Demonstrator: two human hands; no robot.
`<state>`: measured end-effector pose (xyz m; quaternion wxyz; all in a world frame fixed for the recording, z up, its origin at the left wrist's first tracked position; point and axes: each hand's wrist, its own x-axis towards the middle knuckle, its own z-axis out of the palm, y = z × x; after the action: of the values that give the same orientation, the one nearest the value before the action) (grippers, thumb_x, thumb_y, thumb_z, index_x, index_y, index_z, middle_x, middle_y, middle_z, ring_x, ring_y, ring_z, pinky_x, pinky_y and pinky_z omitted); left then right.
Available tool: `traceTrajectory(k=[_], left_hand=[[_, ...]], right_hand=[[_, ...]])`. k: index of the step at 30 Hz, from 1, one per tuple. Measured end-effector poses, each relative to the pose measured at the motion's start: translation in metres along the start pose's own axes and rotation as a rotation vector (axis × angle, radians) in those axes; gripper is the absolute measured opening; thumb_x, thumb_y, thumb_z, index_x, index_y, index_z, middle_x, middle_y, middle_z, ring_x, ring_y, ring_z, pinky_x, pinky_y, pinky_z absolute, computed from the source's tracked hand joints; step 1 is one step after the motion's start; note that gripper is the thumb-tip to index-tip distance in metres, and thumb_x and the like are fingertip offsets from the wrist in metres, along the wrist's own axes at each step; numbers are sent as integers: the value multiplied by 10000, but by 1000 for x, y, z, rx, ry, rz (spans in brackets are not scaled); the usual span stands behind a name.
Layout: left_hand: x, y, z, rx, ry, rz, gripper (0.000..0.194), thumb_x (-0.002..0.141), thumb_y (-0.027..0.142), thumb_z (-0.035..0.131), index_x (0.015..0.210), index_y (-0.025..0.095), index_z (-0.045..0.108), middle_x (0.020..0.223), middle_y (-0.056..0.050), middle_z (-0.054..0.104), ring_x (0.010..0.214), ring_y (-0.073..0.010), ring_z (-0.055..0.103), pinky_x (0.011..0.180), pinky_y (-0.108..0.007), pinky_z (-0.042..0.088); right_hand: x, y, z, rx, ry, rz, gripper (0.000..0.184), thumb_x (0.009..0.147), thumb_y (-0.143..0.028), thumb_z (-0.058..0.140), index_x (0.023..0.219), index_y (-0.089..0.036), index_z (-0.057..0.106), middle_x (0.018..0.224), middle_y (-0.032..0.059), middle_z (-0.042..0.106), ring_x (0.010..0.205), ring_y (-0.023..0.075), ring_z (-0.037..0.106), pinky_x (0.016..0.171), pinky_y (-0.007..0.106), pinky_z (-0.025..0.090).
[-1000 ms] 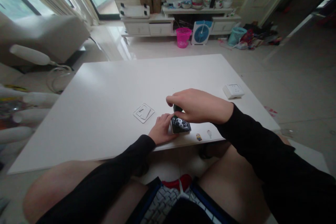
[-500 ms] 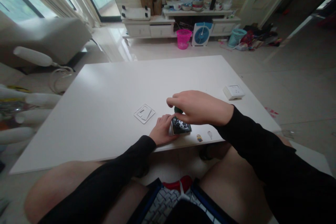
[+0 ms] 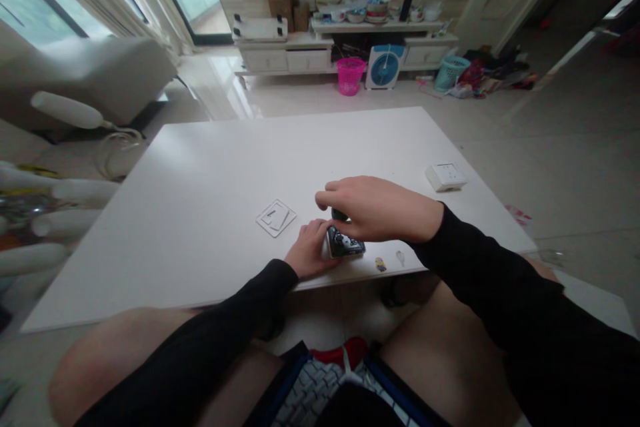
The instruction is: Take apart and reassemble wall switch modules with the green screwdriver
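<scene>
At the near edge of the white table point(image 3: 230, 167), my left hand point(image 3: 311, 250) grips the left side of a small black-and-white electrical switch body point(image 3: 346, 243), holding it against the tabletop. Over it, my right hand point(image 3: 377, 207) is closed from above around the dark green handle of a screwdriver point(image 3: 339, 215). The screwdriver's tip is hidden behind my fingers. Left of the hands lies a white square switch cover frame point(image 3: 276, 217) with a loose plate and a small dark piece inside its outline.
A white socket box point(image 3: 446, 177) sits near the table's right edge. Two small stickers, a yellow figure point(image 3: 381, 264) and a pale one point(image 3: 400, 258), are by the near edge. Beyond the table stand a pink basket point(image 3: 351, 77) and a blue-and-white fan point(image 3: 385, 67).
My right hand has turned slightly around the screwdriver handle above the switch body. My left hand keeps its place. The whole view has shifted down a little.
</scene>
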<state>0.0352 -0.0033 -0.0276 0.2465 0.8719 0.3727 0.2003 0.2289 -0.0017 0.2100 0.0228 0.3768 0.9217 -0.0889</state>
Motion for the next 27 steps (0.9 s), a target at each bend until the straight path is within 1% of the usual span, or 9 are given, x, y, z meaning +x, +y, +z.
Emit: traceTrajectory(k=[2,5,7,11,14,18,23,25,27], left_hand=[[0,0,0,0,1,-5,852,818,431,804,1541,238,398,1459,-172,535,1326,-409,525,1087,-589,444],[1,3,-2,0,-11,-11,855,807,437,798,1530,211,404,1440,-182,538,1308,-407,526,1075,-583,449],[2,4,-4,8,-12,-5,839,803,447,793,1515,205,421,1429,-180,541,1298,-401,524,1071,-577,449],[1,4,-3,4,-8,-17,846,800,450,797,1527,235,421,1412,-161,552,1282,-398,526,1066,-574,453],[1,2,-2,-4,-15,-21,867,798,445,808,1543,249,410,1422,-162,549,1273,-403,536,1064,-582,457],[0,1,-3,-8,-31,-13,877,838,490,774,1572,218,377,1477,-186,518,1337,-417,508,1110,-599,433],[1,2,-6,-10,-56,0,814,923,568,668,1586,203,370,1502,-198,507,1360,-414,483,1136,-609,405],[1,3,-7,-17,-52,4,813,930,592,654,1590,211,370,1504,-196,510,1371,-413,476,1141,-606,400],[0,2,-6,-26,-41,8,805,932,614,648,1580,214,385,1498,-195,514,1375,-417,476,1141,-607,399]], right_hand=[[0,0,1,4,4,38,173,1015,-280,572,1100,-173,677,1069,120,757,838,204,641,660,324,287],[2,-1,5,-67,46,197,327,1071,-431,520,1156,-162,684,1024,148,773,813,239,657,645,333,268],[3,-1,6,-113,60,242,355,1080,-457,509,1160,-164,692,982,149,780,802,252,666,640,337,253],[2,1,4,-71,27,135,189,1021,-289,576,1130,-177,682,1043,119,772,838,222,664,648,335,253],[0,0,1,-22,5,73,159,984,-217,570,1099,-173,672,1110,115,750,835,192,645,646,332,250],[1,-1,2,-53,33,102,179,1010,-290,581,1106,-169,671,1065,118,761,839,212,659,633,336,218],[5,-2,5,-150,60,207,392,1090,-505,492,1108,-171,696,939,136,773,799,244,683,625,335,218],[5,-2,5,-152,61,206,352,1079,-473,522,1144,-172,691,952,135,775,807,244,679,632,332,233],[3,-2,3,-106,46,151,256,1046,-357,563,1185,-175,677,1024,128,774,823,228,662,641,328,244]])
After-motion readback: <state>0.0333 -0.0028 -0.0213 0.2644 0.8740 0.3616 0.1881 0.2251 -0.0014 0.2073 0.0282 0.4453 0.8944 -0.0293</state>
